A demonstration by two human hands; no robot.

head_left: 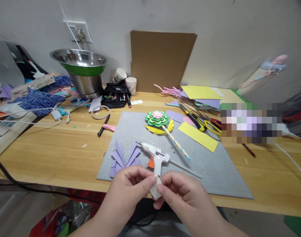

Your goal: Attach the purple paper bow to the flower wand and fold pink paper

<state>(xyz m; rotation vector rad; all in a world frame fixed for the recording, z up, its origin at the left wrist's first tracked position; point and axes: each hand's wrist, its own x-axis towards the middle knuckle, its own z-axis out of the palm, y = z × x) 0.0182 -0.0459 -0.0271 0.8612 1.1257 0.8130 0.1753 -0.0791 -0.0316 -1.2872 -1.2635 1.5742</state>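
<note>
Between my two hands, at the front edge of the mat, is a small white rectangular piece (155, 189); I cannot tell whether it is folded paper or something solid. My left hand (134, 187) pinches its upper left end with thumb and fingers. Thumb and fingers of my right hand (181, 191) grip its right side. Just beyond lies a white glue gun (152, 153) with an orange trigger, its nozzle pointing left. Folded purple paper strips (124, 156) fan out left of it. A layered green and pink paper flower (156, 118) on a striped stem (176, 143) lies behind.
The grey cutting mat (205, 174) also carries a yellow paper strip (198, 135). Pliers (196, 120) and coloured paper (201, 92) lie at the right. A steel bowl (78, 58), paper cups (131, 85), a pen case (116, 95) and a black marker (103, 125) stand or lie left.
</note>
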